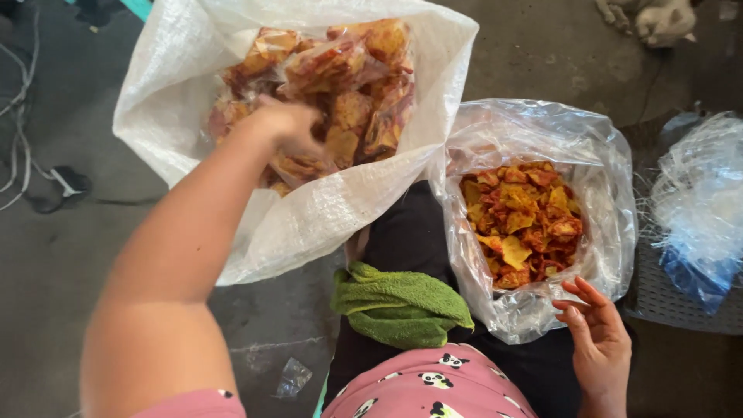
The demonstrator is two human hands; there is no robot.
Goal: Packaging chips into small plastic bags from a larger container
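1. Nearest the camera, the left arm reaches forward and up into the white sack (178, 101); the left hand (288, 124) lies on the small packets (340, 93) inside it.
2. That hand's fingers curl down into the pile, but I cannot tell whether they grip a packet or only rest on one.
3. Packets of orange-red chips fill the sack's mouth beyond and to the right of the left hand, so a good many are already bagged, as far as can be judged.
4. Low at the right, the right hand (600, 337) is spread, palm up and empty, its fingertips just beside the near edge of the clear bag (534, 124).
5. Loose chips (522, 220) lie in that bag, just beyond the right hand; the heap looks fairly deep, so much seems left unpacked.
6. Between the two hands a green cloth (398, 302) rests on the lap.
7. Right of the right hand, a bundle of clear plastic (700, 201) sits on a grey crate (658, 298).
8. Near the left elbow, a scrap of plastic (292, 378) lies on the floor.
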